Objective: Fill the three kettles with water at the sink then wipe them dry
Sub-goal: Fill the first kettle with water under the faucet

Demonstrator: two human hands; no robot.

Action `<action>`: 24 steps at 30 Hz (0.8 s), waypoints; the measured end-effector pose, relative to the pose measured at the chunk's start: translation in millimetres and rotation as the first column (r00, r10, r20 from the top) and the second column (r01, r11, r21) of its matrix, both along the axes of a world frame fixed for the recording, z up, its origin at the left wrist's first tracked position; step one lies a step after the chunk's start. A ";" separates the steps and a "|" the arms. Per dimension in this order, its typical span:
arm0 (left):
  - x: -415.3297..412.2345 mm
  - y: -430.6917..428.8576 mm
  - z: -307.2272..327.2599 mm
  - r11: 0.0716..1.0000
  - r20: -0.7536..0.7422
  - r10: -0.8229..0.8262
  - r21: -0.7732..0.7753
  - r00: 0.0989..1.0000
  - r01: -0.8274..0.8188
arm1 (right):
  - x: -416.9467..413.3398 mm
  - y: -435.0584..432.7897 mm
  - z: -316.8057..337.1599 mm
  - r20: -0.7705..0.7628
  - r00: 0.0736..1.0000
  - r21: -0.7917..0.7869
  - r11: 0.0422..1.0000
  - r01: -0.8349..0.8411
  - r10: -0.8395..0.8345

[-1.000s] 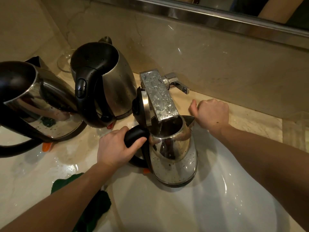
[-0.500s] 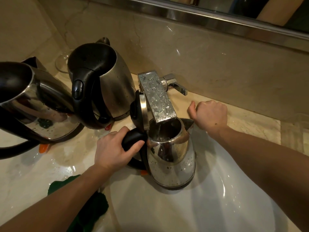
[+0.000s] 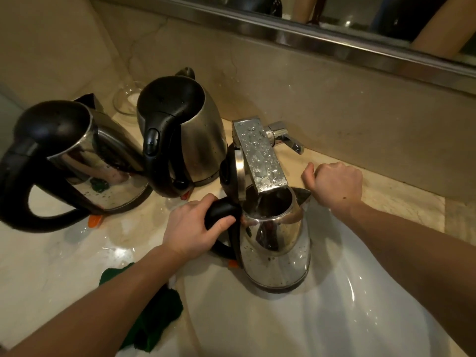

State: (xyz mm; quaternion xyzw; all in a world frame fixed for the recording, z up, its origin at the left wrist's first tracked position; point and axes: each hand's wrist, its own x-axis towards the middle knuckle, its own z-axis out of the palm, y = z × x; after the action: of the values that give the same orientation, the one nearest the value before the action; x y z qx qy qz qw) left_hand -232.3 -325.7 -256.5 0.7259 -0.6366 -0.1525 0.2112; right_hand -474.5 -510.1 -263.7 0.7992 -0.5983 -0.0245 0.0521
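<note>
A shiny steel kettle (image 3: 277, 248) with its lid flipped open stands in the white sink (image 3: 322, 318), mouth under the wet chrome faucet spout (image 3: 260, 155). Water runs from the spout into it. My left hand (image 3: 192, 228) grips its black handle. My right hand (image 3: 334, 185) is a curled fist on the counter behind the kettle, right of the spout, holding nothing I can see. Two more steel kettles with black lids and handles stand shut on the counter, one (image 3: 180, 132) beside the faucet and one (image 3: 69, 161) at far left.
A dark green cloth (image 3: 152, 315) lies on the wet marble counter (image 3: 51, 266) at the sink's left rim. The faucet lever (image 3: 288, 141) sticks out to the right. A clear glass dish (image 3: 126, 101) sits behind the kettles. A mirror frame (image 3: 309, 34) runs above the backsplash.
Water now runs from the spout into the open kettle. Both hands have stayed where they were.
</note>
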 end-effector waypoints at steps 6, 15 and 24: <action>-5.0 1.3 2.4 0.998 0.107 0.019 0.054 0.994 -0.025 | 0.2 1.7 2.4 -0.015 1.000 -0.003 1.000 0.003 -0.003; -15.6 1.2 -4.9 0.983 0.079 0.182 0.024 0.980 -0.184 | 0.3 1.5 1.3 -0.023 0.999 -0.004 1.000 0.022 -0.022; -9.9 -5.3 -2.8 0.986 0.123 0.149 0.053 0.981 -0.156 | -0.4 0.9 -0.5 -0.001 1.000 0.012 1.000 0.012 -0.012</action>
State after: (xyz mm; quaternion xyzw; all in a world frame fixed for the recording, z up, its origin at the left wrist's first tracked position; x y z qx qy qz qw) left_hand -242.3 -331.0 -259.3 0.7866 -0.5854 -0.1125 0.1613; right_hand -474.9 -509.1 -264.2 0.7958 -0.6030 -0.0288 0.0474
